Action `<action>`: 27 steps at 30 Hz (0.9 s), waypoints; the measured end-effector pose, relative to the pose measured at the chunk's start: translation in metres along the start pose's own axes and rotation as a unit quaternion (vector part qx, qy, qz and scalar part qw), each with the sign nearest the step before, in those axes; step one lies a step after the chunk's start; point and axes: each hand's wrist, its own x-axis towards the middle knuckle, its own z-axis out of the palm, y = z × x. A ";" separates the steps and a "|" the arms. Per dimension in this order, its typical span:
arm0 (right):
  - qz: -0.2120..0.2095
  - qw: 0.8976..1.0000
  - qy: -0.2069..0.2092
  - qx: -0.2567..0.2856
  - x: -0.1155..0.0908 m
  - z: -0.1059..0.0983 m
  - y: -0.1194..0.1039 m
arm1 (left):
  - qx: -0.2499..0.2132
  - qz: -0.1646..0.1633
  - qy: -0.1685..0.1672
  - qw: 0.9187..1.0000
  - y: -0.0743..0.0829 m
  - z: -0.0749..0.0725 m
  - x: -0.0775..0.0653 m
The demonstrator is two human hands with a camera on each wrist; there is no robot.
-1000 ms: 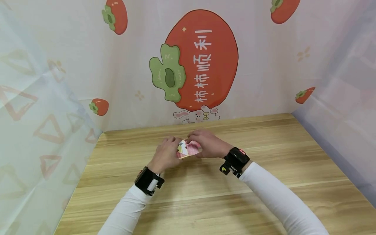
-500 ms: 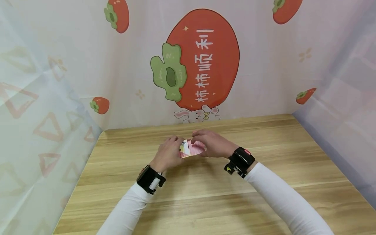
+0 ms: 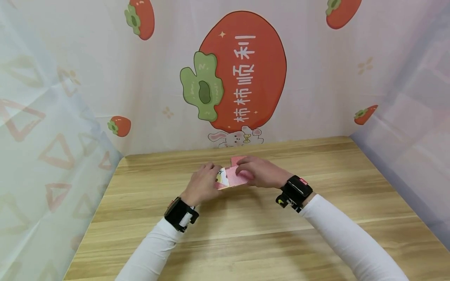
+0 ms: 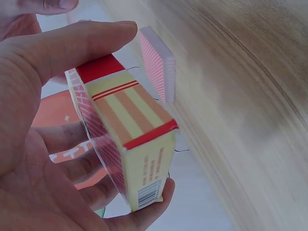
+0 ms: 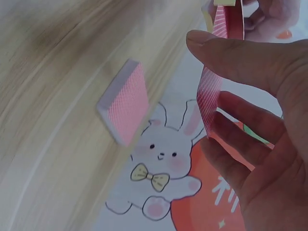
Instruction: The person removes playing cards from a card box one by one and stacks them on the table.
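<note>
My left hand [image 3: 200, 185] grips a playing-card box [image 4: 130, 106], its thumb along one edge and fingers round the far side. The box has a cream end with a barcode and a red-and-cream striped side. My right hand [image 3: 265, 171] holds a thin pink-patterned card [image 5: 210, 96] between thumb and fingers. That card sticks out from the box's right end in the head view; how far it reaches inside is hidden. Just behind the hands, a squared deck of pink-backed cards [image 5: 127, 103] lies on the table, apart from both hands.
Both hands are over the far part of a wood-grain table [image 3: 246, 242]. A white curtain [image 3: 306, 97] with persimmon prints hangs along the table's back edge. Pale curtains [image 3: 45, 156] also stand at the left and right sides.
My right hand has shifted to the right, and the pink card shows flatter and longer beside the box. More of the deck behind has come into sight. My left hand stays nearly still.
</note>
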 end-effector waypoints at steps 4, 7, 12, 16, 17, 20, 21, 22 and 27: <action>0.026 1.000 -0.007 0.005 -0.010 -0.007 0.009 | -0.005 -0.006 -0.007 1.000 -0.001 0.001 -0.001; 0.042 0.999 0.001 0.010 -0.015 -0.015 0.016 | -0.003 -0.011 -0.014 1.000 -0.001 0.003 -0.002; 0.078 0.996 0.039 0.017 -0.017 -0.022 0.027 | 0.012 0.002 -0.032 0.999 0.003 0.006 -0.002; 0.114 0.991 0.072 0.017 -0.015 -0.016 0.035 | 0.021 0.027 -0.052 0.998 0.009 0.008 -0.003; 0.119 0.989 0.081 0.016 -0.015 -0.014 0.037 | 0.022 0.034 -0.055 0.998 0.011 0.009 -0.004; 0.134 0.985 0.107 0.014 -0.011 -0.003 0.044 | 0.027 0.056 -0.064 0.996 0.014 0.009 -0.006; 0.142 0.983 0.113 0.014 -0.009 0.000 0.046 | 0.028 0.062 -0.067 0.995 0.015 0.009 -0.006; 0.153 0.981 0.118 0.016 -0.008 0.003 0.047 | 0.028 0.067 -0.071 0.995 0.015 0.009 -0.007; 0.221 0.967 0.127 0.029 0.003 0.016 0.047 | 0.029 0.081 -0.096 0.992 0.015 0.012 -0.008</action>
